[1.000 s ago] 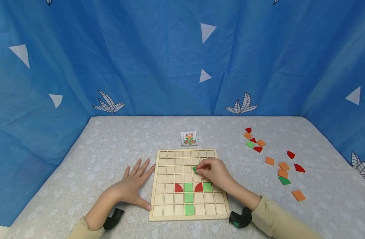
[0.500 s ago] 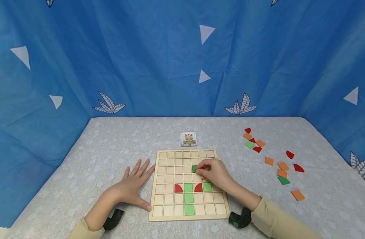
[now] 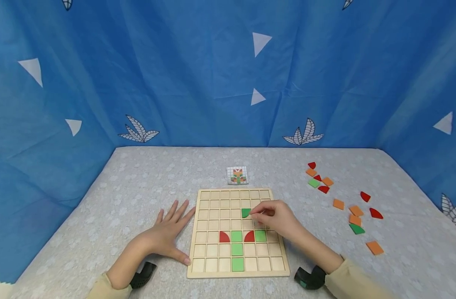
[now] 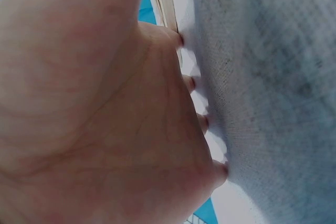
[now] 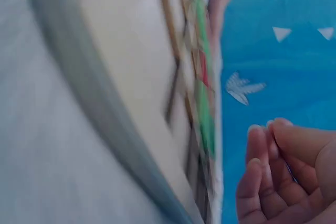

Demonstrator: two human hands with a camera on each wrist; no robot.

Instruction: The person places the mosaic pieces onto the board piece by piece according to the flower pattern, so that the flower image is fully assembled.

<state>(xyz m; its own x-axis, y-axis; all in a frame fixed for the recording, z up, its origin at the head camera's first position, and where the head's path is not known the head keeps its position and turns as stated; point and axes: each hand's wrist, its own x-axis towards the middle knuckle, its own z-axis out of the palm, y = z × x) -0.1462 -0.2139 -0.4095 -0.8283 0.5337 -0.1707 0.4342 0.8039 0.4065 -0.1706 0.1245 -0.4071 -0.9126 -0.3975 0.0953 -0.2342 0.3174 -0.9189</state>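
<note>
A wooden grid board (image 3: 207, 275) lies on the table. Several light green squares (image 3: 237, 250) and two red quarter-round tiles (image 3: 224, 237) sit in its lower cells. Further up, a dark green tile (image 3: 245, 212) with a rounded corner lies in a cell. Just to its right is my right hand (image 3: 278, 215), thumb and fingertips bent loosely together, and the right wrist view shows nothing between the fingers (image 5: 257, 145). My left hand (image 3: 164, 236) rests spread on the cloth, its thumb touching the board's left edge; the left wrist view shows mostly its palm (image 4: 115, 129).
A small printed pattern card (image 3: 237, 175) lies behind the board. To the right are scattered loose tiles: orange squares (image 3: 374, 248), red pieces (image 3: 376, 213), a green piece (image 3: 357, 229) and a light green square (image 3: 314, 182). A blue curtain (image 3: 213, 62) encloses the table.
My right hand has let go of the dark green tile and shifted slightly right; the tile now lies squared in its cell. My left hand keeps its place.
</note>
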